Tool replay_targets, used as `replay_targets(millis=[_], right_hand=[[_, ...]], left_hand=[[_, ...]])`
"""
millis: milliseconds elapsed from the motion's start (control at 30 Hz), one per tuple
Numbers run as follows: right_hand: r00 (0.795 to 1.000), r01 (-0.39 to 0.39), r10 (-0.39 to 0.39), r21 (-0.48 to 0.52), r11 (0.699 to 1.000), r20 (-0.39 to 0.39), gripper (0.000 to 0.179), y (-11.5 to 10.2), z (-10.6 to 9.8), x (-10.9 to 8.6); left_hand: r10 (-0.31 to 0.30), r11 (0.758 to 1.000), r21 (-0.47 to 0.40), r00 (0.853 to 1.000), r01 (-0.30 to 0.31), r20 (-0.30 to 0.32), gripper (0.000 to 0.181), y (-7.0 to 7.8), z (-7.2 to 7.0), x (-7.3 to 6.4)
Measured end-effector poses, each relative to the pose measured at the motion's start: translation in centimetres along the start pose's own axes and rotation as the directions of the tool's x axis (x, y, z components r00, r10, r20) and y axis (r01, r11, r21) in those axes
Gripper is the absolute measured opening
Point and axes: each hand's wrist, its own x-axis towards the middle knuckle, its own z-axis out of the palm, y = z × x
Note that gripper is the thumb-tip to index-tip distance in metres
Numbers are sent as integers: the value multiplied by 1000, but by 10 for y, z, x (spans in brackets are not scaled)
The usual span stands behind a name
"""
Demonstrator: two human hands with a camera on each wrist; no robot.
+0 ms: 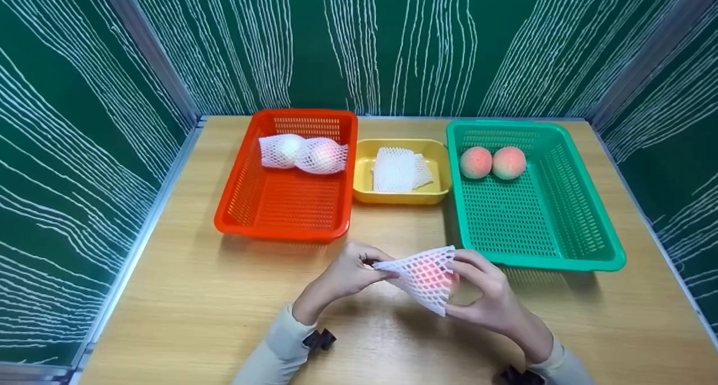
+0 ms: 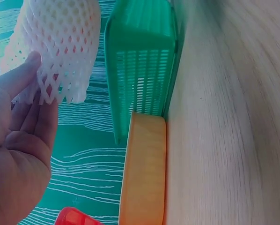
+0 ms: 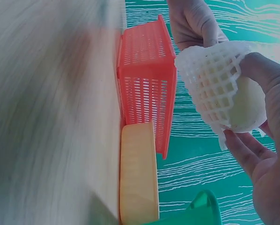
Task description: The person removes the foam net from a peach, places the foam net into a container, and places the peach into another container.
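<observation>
A peach sits partly inside a white foam net sleeve, held above the table in front of the baskets. My left hand pinches the narrow end of the sleeve between thumb and fingers. At the wide end, my right hand grips the sleeve's rim and the peach, thumb on one side and fingers on the other. The right wrist view shows the peach's bare side facing the right palm. From the left wrist view, the netting hides most of the fruit.
A red basket at the left holds two net-wrapped peaches. In the middle, a yellow tray contains folded foam nets. The green basket at right has two bare peaches. Green panels with white lines surround the wooden table.
</observation>
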Motion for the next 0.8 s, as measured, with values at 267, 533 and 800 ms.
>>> replay_targets(millis=[267, 533, 800], right_hand=[[1000, 3, -4, 7, 1000, 27, 50, -3, -8, 2], [999, -4, 3, 15, 1000, 54, 59, -2, -17, 0], [996, -57, 58, -16, 998, 72, 62, 1, -27, -12]], left_hand=[[-1, 1000, 12, 1000, 1, -13, 12, -3, -3, -2], [77, 996, 59, 996, -74, -50, 12, -10, -5, -3], [81, 994, 84, 993, -73, -91, 14, -37, -4, -3]])
